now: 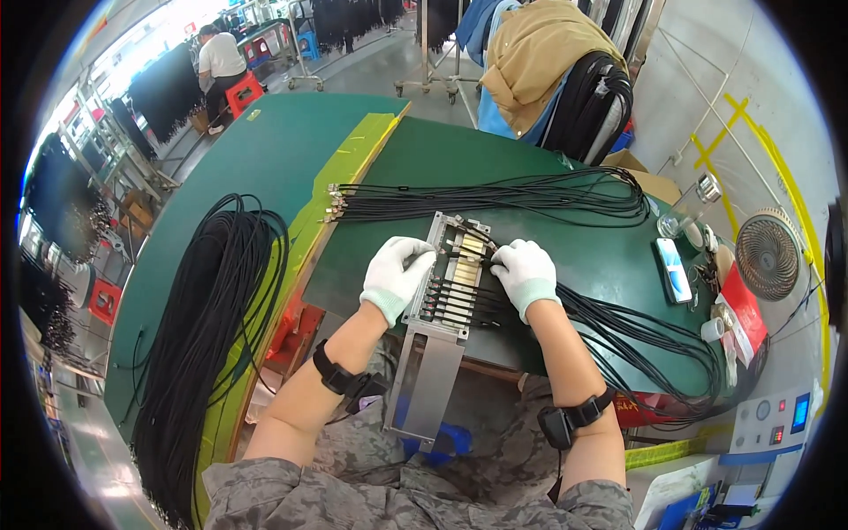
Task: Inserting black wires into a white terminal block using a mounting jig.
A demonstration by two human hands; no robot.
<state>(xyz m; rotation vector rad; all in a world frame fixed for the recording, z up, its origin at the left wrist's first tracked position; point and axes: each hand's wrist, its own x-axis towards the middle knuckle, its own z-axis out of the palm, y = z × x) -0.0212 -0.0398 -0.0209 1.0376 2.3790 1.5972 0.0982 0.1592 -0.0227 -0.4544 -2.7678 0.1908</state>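
In front of me a metal fixture point(449, 281) lies at the table's edge, with a row of black cables laid across it side by side. My left hand point(399, 276), in a white glove, is at the fixture's left side with thumb and fingers pinched together; what they hold is too small to make out. On the right side, my right hand point(526, 272), gloved too, pinches a black cable near the upper part of the row. The loose lengths of these cables point(632, 331) run off to the right under my forearm. A flat metal plate point(428, 380) extends from the fixture toward me.
Beyond the fixture lies a bundle of black cables point(503, 199) with metal connectors. A larger cable heap point(208, 327) covers the left, beside a yellow-green strip point(340, 172). At right are a phone point(673, 269), a glass bottle point(693, 203) and a fan point(767, 254). Another person point(221, 66) sits far left.
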